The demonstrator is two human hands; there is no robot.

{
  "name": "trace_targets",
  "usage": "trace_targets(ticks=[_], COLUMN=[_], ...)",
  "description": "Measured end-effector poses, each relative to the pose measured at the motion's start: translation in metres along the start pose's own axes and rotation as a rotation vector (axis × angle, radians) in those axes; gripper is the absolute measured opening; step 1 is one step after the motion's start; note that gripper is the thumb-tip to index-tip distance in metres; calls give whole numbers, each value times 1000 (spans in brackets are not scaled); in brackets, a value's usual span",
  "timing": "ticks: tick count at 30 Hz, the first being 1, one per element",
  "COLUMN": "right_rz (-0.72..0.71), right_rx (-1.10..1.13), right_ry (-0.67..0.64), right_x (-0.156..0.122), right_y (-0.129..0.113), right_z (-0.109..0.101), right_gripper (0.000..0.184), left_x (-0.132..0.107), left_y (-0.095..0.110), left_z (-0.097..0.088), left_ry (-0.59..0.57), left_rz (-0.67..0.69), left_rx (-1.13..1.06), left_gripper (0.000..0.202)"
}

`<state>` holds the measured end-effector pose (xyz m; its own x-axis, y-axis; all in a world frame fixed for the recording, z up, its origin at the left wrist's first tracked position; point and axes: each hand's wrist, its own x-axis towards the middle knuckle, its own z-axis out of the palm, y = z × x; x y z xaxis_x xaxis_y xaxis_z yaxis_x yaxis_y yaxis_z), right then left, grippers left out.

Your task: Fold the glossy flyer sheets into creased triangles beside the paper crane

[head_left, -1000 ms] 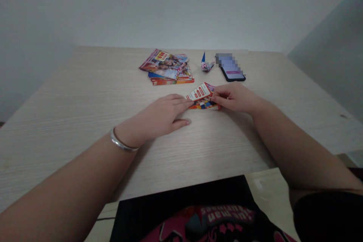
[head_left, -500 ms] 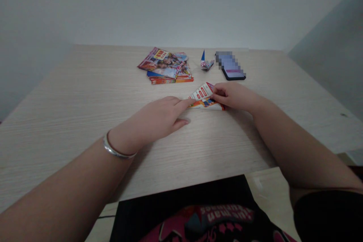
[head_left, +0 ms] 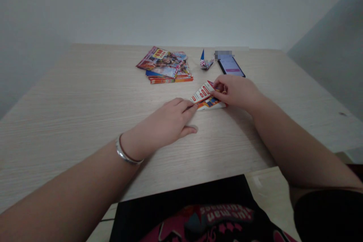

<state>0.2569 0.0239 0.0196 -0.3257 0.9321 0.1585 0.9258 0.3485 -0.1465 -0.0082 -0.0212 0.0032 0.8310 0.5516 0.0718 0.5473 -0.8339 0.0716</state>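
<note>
A folded sheet of printed paper, white with red labels and an orange, colourful lower part, lies on the table between my hands. My left hand rests flat at its left end, fingertips on the paper, thumb spread apart on the tabletop. A silver bangle circles the left wrist. With thumb and fingers closed together, my right hand pinches the paper's upper right part. The paper's right end is partly hidden behind those fingers.
A stack of colourful printed leaflets lies at the back. Right of it stands a small folded paper figure with a blue point, then a phone with its screen lit. A black flat object is at the near table edge.
My left hand has slid slightly right along the paper's edge. The right hand has moved up a little, now covering the phone's lower edge. The paper's flap sits slightly higher.
</note>
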Motion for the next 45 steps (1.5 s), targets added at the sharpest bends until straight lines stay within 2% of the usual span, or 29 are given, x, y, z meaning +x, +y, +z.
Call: trace_targets(ticks=[2,3,5,7,10,13,20,28,39,45], right_rz=[-149,-239,-379,-439,-431,-400,-394,-414,-421,-403], right_rx=[-12,-14,-24,-55,-101,-83,-25,-32,56,26], right_ry=[132,151,96,8,-84,-114,-71,-73,-111,-121], right_x=[-1,-2,-4,-5,-6,-3,2,6,13,12], right_y=[-3,-6,-12,-19,-26,-24,-13,-13,-5,-8], right_z=[0,0,-2,-3,-4,-1,9,19,30,28], right_gripper=[32,34,33,30,24,19,16,17,15,17], left_x=[0,1,2,2,3,4,1,-2,-3,-3], left_y=[2,3,6,9,11,10,4,3,1,1], left_z=[1,1,1,1,0,-4,-16,-12,-10,-10], left_ry=[-3,-8,-18,-14,12,-11,-61,-42,-82,-86], left_rz=[4,9,20,22,17,17,-1,-11,-24,-20], left_rx=[17,27,42,54,68,66,-8,-1,42,67], left_gripper=[63,63,63,65,66,65,52,47,50,45])
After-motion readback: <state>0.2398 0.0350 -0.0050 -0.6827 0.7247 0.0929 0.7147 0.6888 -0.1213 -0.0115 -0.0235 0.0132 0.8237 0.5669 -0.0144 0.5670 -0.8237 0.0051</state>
